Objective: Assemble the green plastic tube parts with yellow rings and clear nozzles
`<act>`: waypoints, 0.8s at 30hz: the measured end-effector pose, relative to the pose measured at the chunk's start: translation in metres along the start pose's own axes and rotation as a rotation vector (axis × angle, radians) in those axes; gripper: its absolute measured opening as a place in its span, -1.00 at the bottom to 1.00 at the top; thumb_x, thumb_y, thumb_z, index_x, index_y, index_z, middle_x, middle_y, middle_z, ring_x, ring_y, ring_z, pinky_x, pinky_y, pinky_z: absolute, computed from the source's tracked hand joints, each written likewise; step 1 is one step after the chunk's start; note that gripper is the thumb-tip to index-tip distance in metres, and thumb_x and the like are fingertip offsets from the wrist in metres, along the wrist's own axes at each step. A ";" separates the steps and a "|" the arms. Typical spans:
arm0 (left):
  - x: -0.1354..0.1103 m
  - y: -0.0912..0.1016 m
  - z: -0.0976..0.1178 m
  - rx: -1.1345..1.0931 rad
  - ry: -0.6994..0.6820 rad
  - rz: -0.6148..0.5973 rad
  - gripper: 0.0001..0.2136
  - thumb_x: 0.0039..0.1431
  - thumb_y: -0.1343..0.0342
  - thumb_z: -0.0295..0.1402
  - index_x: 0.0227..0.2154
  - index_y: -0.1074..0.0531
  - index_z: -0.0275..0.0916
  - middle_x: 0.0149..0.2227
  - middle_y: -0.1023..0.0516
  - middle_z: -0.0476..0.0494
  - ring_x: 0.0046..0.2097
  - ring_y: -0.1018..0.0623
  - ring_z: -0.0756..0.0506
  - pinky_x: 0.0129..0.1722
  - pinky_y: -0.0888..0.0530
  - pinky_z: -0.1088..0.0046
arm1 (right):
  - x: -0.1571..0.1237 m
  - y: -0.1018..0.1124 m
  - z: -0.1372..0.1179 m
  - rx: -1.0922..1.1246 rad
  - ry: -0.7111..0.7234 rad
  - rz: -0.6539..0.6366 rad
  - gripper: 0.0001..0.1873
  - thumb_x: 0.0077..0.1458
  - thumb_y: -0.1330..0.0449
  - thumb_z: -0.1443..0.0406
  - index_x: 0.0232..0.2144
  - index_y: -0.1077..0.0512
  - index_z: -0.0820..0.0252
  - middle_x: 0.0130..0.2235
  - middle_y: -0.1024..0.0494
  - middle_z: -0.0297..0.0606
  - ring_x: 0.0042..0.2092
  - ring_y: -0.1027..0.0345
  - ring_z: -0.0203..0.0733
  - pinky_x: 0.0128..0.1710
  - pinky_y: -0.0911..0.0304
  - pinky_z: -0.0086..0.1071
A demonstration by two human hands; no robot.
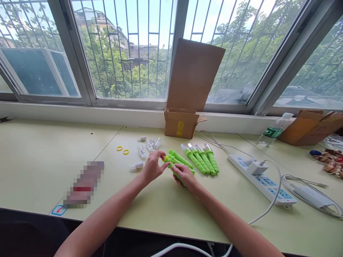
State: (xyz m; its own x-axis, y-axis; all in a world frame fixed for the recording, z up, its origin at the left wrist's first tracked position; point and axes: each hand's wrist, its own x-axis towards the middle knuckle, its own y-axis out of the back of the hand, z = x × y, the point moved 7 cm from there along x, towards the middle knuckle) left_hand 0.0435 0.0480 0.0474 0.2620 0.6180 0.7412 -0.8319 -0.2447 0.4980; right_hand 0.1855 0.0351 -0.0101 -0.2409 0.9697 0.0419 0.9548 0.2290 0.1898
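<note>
Mid-table, near edge: right hand (184, 175) clamped round a green tube (173, 167), left hand (152, 166) fingertips pinched on the yellow ring (166, 158) at its far tip. Green label on water bottle (272, 131) far right too small to read (lettering just a smear). Far centre, open cardboard box (181, 124) with yellow tape, contents hidden. Right of hands, four capped tubes (203, 159) in a row. Left, clear caps (147, 146) loose; pixelated patch (84, 184) near left, unidentifiable.
</note>
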 end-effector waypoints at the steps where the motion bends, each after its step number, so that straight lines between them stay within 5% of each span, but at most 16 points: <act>1: 0.000 0.000 0.000 0.001 0.000 -0.001 -0.74 0.04 -0.24 -0.34 -0.26 -0.28 -0.19 -0.36 -0.48 -0.03 -0.26 -0.49 -0.09 -0.16 -0.40 0.30 | 0.000 0.000 0.000 -0.014 -0.002 0.004 -0.63 0.04 -0.16 -0.02 -0.52 -0.32 0.14 -0.66 -0.29 -0.42 -0.70 -0.07 -0.38 -0.72 0.04 -0.44; 7: -0.001 -0.001 -0.002 0.000 0.010 -0.006 -0.75 0.04 -0.23 -0.34 -0.25 -0.29 -0.19 -0.35 -0.48 -0.03 -0.26 -0.50 -0.10 -0.16 -0.41 0.30 | -0.002 0.000 0.001 -0.044 -0.011 0.024 -0.66 0.02 -0.21 0.05 -0.25 -0.38 0.15 -0.65 -0.29 -0.47 -0.70 -0.08 -0.38 -0.73 0.01 -0.49; 24: 0.001 0.000 0.004 0.004 -0.026 0.009 -0.78 0.05 -0.22 -0.35 -0.31 -0.28 -0.19 -0.34 -0.46 -0.04 -0.25 -0.49 -0.09 -0.16 -0.41 0.30 | 0.000 0.000 0.001 0.094 -0.021 -0.014 -0.66 0.02 -0.20 0.05 -0.29 -0.30 0.15 -0.60 -0.40 -0.44 -0.68 -0.12 -0.40 -0.72 0.01 -0.52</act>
State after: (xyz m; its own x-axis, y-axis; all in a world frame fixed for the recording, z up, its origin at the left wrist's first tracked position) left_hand 0.0456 0.0454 0.0497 0.2668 0.5962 0.7572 -0.8324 -0.2534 0.4928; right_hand 0.1863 0.0348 -0.0109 -0.2514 0.9677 0.0187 0.9637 0.2485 0.0976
